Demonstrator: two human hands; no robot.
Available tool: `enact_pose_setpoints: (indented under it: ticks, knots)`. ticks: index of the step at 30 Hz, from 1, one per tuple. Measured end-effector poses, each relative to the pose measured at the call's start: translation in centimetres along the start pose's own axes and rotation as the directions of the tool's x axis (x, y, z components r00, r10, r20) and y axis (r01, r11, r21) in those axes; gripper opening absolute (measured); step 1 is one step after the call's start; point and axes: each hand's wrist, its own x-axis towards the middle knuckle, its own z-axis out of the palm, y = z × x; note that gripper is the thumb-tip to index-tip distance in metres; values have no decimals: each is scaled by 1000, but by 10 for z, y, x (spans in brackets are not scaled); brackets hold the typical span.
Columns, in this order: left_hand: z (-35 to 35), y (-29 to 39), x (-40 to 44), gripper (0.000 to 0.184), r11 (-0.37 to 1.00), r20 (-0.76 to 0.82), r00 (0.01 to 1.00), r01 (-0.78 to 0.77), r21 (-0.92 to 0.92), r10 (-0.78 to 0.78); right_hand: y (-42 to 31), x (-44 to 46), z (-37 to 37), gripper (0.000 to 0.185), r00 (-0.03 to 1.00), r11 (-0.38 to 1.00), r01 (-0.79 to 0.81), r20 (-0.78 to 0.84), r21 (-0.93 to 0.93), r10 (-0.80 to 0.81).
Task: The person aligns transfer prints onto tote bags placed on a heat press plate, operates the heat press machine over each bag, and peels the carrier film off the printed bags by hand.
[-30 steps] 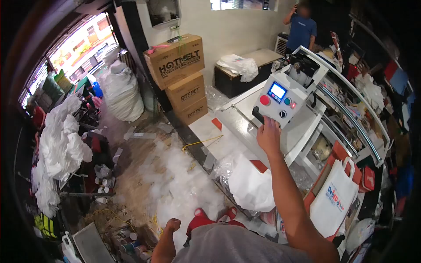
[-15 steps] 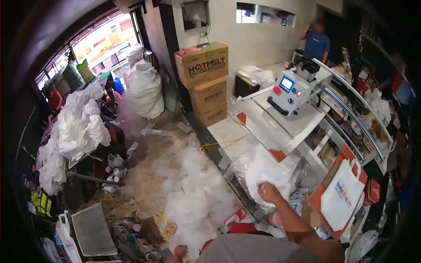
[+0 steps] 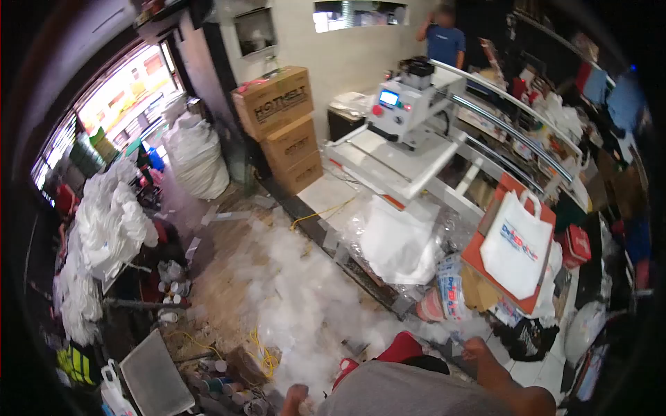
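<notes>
My right hand (image 3: 476, 349) is low at the right, its fingers curled, below the orange-red platen (image 3: 483, 260). A white printed bag (image 3: 517, 243) lies flat on that platen. At the bottom centre, my left hand (image 3: 297, 393) hangs near my body, partly cut off by the frame edge; what its fingers do is unclear. Neither hand touches the heat press (image 3: 399, 111), whose small screen is lit and whose black handle faces me. Its white upper plate (image 3: 388, 159) covers another orange-red platen.
Stacked cardboard boxes (image 3: 281, 104) stand by the wall. White bags (image 3: 111, 222) are heaped at left, near a large filled sack (image 3: 198, 156). A yellow cord (image 3: 262, 353) and white fluffy material (image 3: 298, 298) lie on the floor. A person (image 3: 445, 45) stands at the back.
My right hand has let go of the press handle and moved down, past the white plastic, to my right side. The view has shifted, and the bag on its platen shows fully.
</notes>
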Motion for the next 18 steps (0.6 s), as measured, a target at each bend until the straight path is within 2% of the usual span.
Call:
enact_pose_setpoints:
  ticks: [1, 2, 3, 4, 5, 6, 7, 8, 9, 10, 11, 12, 13, 14, 15, 17, 18]
  knots:
    - [-7, 8, 22, 21, 983, -108, 985, -123, 138, 138, -12, -11, -5, 21, 911, 866, 315, -132, -387, -391]
    - [-12, 15, 41, 19, 930, -184, 939, -232, 284, 291, -24, -30, -12, 24, 681, 514, 447, -95, -732, -726]
    - [-27, 36, 64, 18, 976, -155, 976, -126, 180, 155, -28, -11, -19, 26, 799, 813, 475, -223, -335, -559]
    - [-58, 72, 73, 17, 901, -99, 954, -229, 369, 283, -74, -96, -29, 19, 692, 750, 487, -326, -448, -644]
    - [-92, 133, 70, 21, 929, -150, 966, -148, 339, 209, -87, -115, -41, 14, 613, 744, 574, -422, -342, -668]
    - [-119, 198, 60, 25, 966, -318, 948, -101, -239, 20, -85, -98, -64, 14, 531, 695, 647, -469, -313, -706]
    - [-130, 229, 81, 28, 932, -400, 889, -315, -176, 225, -122, -176, -90, 19, 565, 713, 680, -496, -171, -659]
    - [-145, 279, 96, 25, 928, -400, 876, -347, -138, 268, -104, -133, -115, 22, 417, 652, 736, -636, -182, -649]
    - [-159, 326, 113, 26, 913, -384, 862, -396, -101, 332, -113, -153, -141, 23, 344, 614, 773, -708, -159, -617]
    - [-165, 367, 136, 26, 903, -355, 850, -428, -39, 388, -121, -177, -170, 22, 328, 699, 667, -740, -258, -587]
    - [-180, 435, 131, 24, 825, -366, 747, -549, 131, 555, -119, -166, -194, 19, 195, 637, 730, -819, -246, -540]
    - [-188, 475, 161, 21, 496, -98, 572, -600, 627, 815, -113, -147, -216, 16, 76, 604, 746, -865, -280, -496]
    - [-197, 560, 123, 16, 645, -325, 573, -742, 185, 752, -114, -139, -241, 16, 6, 644, 665, -860, -377, -510]
    - [-195, 609, 132, 12, 554, -322, 480, -808, 200, 816, -111, -122, -260, 28, -4, 636, 672, -860, -381, -510]
    - [-191, 662, 130, 13, 501, -318, 430, -844, 191, 845, -109, -106, -275, 28, 12, 649, 667, -867, -365, -499]
    - [-180, 758, 127, 17, 414, -212, 372, -885, 213, 904, -105, -72, -295, 47, -69, 685, 625, -901, -374, -429]
    - [-165, 797, 134, 19, 347, -187, 313, -917, 196, 931, -99, -54, -298, 54, 8, 703, 638, -910, -314, -414]
